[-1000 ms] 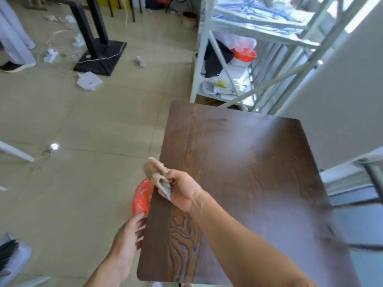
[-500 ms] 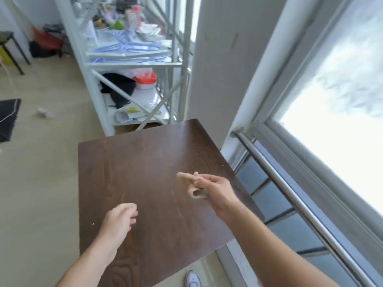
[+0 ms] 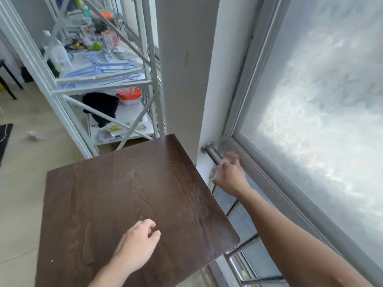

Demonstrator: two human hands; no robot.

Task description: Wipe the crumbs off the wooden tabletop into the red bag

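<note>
The dark wooden tabletop [image 3: 128, 193] fills the lower left of the head view, and its surface looks bare apart from the grain. My left hand [image 3: 136, 245] hovers over the near part of it, fingers loosely curled, holding nothing. My right hand [image 3: 229, 175] is off the table's right edge, at the metal rail [image 3: 212, 154] under the window. It is motion-blurred, so I cannot tell whether the beige cloth is still in it. The red bag is out of view.
A white metal shelf rack [image 3: 99, 88] packed with hangers, bottles and bags stands behind the table. A white pillar [image 3: 184, 79] rises at the table's far corner. A frosted window [image 3: 321, 100] runs along the right. Crumpled paper [image 3: 33, 135] lies on the tiled floor.
My view swung right, from the floor side to the window. My right hand left the tabletop with the cloth and reached the rail. The red bag held by my left hand dropped out of view.
</note>
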